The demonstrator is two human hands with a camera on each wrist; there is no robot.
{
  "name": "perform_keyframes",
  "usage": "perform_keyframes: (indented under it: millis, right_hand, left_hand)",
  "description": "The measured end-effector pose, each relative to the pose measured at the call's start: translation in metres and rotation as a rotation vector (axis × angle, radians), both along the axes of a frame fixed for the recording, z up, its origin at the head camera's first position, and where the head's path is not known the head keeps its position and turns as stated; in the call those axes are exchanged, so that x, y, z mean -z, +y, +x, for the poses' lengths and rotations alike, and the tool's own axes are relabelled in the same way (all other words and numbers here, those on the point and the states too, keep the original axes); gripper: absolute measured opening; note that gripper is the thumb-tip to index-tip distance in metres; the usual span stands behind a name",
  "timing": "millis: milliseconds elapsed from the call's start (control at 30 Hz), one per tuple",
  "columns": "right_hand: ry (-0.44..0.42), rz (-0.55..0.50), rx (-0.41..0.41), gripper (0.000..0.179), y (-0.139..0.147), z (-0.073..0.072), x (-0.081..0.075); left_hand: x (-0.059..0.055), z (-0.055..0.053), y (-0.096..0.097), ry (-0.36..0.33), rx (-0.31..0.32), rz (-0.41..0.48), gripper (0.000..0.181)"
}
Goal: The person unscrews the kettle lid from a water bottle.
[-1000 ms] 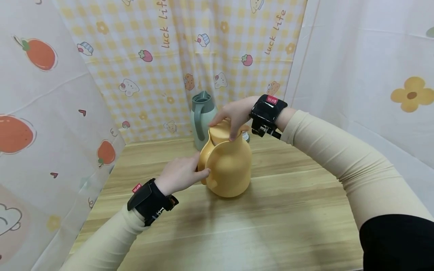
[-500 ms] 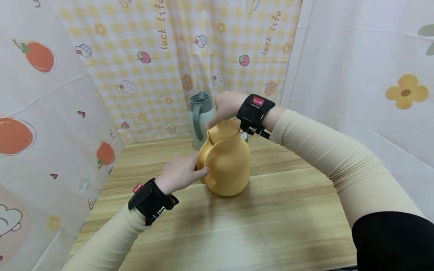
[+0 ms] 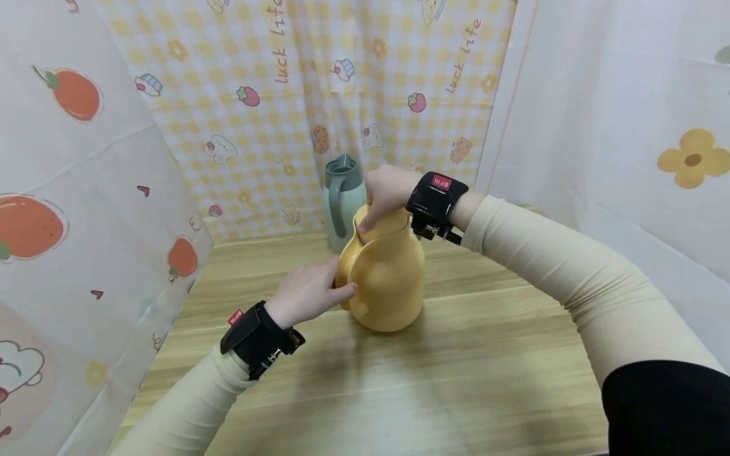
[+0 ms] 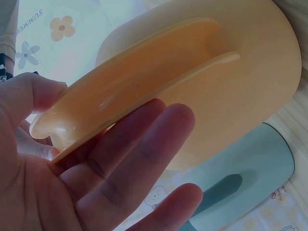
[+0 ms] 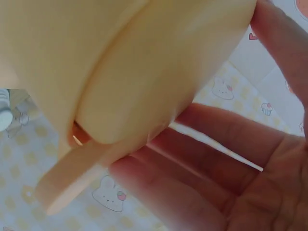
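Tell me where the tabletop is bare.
Bare tabletop: in front of the yellow jug, between left sleeve and right sleeve; also from the left hand back to the checked curtain. Crowded: the lid, with right hand on it; behind, the green jug.

Yellow jug (image 3: 390, 288): looks like moulded plastic, smooth, matt to satin body. Handle (image 4: 130, 82): same plastic look, glossy inside the channel with small bright highlights. Lid (image 5: 154, 67): smooth, plastic-looking, soft sheen. Green jug (image 3: 338, 206): smooth, plastic-looking. Tabletop (image 3: 467, 354): wood grain, smooth, semi-gloss, broad light reflection. Back curtain (image 3: 310, 73): printed, thin, creased, mostly matt; cloth or plastic sheet, can't tell. Side curtain (image 3: 621, 133): same, faint sheen. Beige sleeve (image 3: 547, 253): matt cloth, wrinkled. Black sleeve (image 3: 664, 405): matt cloth. Right wristband (image 3: 435, 197): shiny black top.
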State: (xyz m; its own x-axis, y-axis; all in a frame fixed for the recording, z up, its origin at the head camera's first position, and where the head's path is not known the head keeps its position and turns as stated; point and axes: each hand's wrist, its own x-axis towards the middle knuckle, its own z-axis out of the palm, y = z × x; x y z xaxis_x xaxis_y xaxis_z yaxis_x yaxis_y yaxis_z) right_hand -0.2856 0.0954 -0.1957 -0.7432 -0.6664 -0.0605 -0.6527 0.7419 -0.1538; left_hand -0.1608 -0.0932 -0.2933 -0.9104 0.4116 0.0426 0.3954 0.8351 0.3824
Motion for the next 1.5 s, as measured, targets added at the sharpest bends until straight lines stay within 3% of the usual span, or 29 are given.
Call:
perform_keyframes:
  millis: [100, 233, 367, 467, 633, 833, 933, 1000, 1100, 1167, 1300, 1400, 1500]
  right_hand:
    - [-0.014, 0.012, -0.066, 0.058, 0.002, 0.000, -0.004]
    - [-0.039, 0.033, -0.150, 0.032, 0.006, -0.002, -0.009]
    - [-0.087, 0.049, -0.211, 0.055, 0.011, -0.006, -0.010]
    - [-0.139, 0.047, -0.238, 0.063, 0.015, -0.007, -0.010]
    - [-0.204, 0.040, -0.243, 0.067, 0.018, -0.006, -0.012]
    - [-0.214, 0.017, -0.203, 0.071, 0.023, -0.006, -0.012]
    - [-0.201, -0.096, -0.181, 0.068, 0.035, 0.000, -0.011]
    - [-0.171, -0.234, -0.143, 0.061, 0.044, 0.010, -0.010]
    - [-0.105, -0.441, -0.060, 0.041, 0.062, 0.032, 0.002]
    - [-0.108, -0.514, -0.012, 0.030, 0.072, 0.046, 0.014]
    - [-0.243, -0.495, 0.002, 0.026, 0.082, 0.062, 0.043]
    - [-0.338, -0.460, -0.005, 0.030, 0.078, 0.064, 0.059]
    - [-0.371, -0.465, 0.002, 0.034, 0.071, 0.063, 0.071]
  left_hand:
    - [-0.002, 0.000, 0.000, 0.001, -0.003, -0.005, 0.030]
    - [-0.005, 0.001, 0.001, 0.006, -0.006, -0.014, 0.030]
    - [-0.005, 0.002, 0.001, 0.012, -0.008, -0.022, 0.030]
    - [-0.004, 0.002, 0.001, 0.016, -0.010, -0.028, 0.030]
    - [-0.004, 0.003, 0.002, 0.020, -0.008, -0.030, 0.031]
    - [-0.005, 0.004, 0.000, 0.020, -0.001, -0.016, 0.031]
    - [-0.005, 0.004, 0.001, 0.009, 0.009, -0.011, 0.032]
    - [-0.005, 0.005, 0.001, 0.003, 0.017, -0.008, 0.033]
    - [0.000, 0.006, 0.003, -0.017, 0.028, 0.012, 0.035]
    - [0.001, 0.007, 0.004, -0.030, 0.036, 0.028, 0.036]
    - [-0.001, 0.006, 0.007, -0.020, 0.036, 0.028, 0.037]
    - [-0.002, 0.002, 0.015, 0.014, 0.031, 0.015, 0.035]
    - [0.001, -0.001, 0.028, 0.041, 0.028, 0.027, 0.032]
